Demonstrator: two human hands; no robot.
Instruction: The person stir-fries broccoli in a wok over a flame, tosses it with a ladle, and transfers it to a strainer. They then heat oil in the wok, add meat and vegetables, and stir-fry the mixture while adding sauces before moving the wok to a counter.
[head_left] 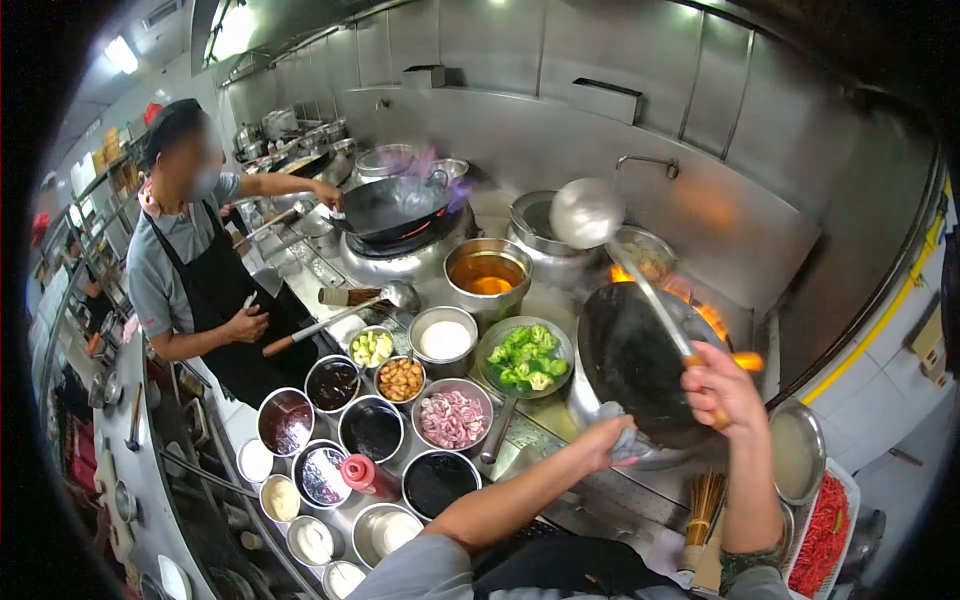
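My right hand is closed round the wooden end of a long-handled ladle. The ladle is raised, with its round metal bowl above the stove's back, left of the wok. A dark wok sits tilted over the burner, with orange flames along its far and right sides. At the wok's near edge my left hand grips a grey cloth; the part of the wok under it is hidden. Left of the wok, a strainer of broccoli rests on a metal pot.
A pot of orange-brown oil stands behind the strainer. Bowls of sliced meat, dark sauces and powders crowd the left. A co-worker handles another wok. At right are a bamboo brush and a basket of red chillies.
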